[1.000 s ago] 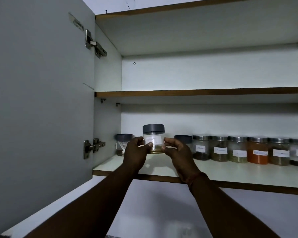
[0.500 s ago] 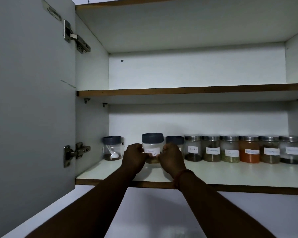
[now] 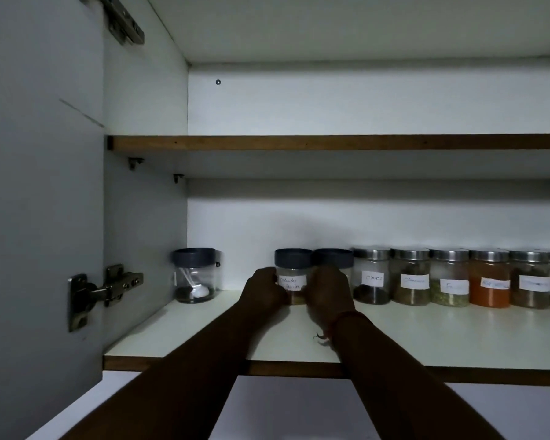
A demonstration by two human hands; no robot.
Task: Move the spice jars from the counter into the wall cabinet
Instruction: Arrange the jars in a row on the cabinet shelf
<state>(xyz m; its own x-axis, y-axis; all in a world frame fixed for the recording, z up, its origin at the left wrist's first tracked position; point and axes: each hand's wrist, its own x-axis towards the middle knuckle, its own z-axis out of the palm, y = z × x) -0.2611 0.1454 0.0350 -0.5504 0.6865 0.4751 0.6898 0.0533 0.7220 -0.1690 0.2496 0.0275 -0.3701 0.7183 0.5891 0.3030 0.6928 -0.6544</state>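
The wall cabinet [image 3: 362, 103] fills the view, its door [image 3: 38, 201] swung open on the left with two metal hinges [image 3: 105, 289] on its inner face. Inside are two shelves: the upper shelf [image 3: 331, 142] and, below it, the lower shelf [image 3: 426, 338], which carries a row of jars along the far wall.

Both forearms reach up from the near edge onto the lower shelf. The left hand [image 3: 262, 289] and the right hand [image 3: 329, 292] curl around the two sides of one spice jar [image 3: 292, 277], a clear jar with a dark lid and a handwritten white label, which stands upright on the shelf at the far wall. A thread bracelet [image 3: 340, 319] circles the right wrist.

Just right of the held jar, touching it or nearly so, stands a second dark-lidded jar [image 3: 334, 258], mostly hidden by the right hand. Further right runs a line of steel-lidded jars [image 3: 451, 277], side by side, each labelled; the first reads "Cloves" and one holds orange powder. Well apart to the left stands a lone dark-lidded jar [image 3: 196, 276] with something white inside.
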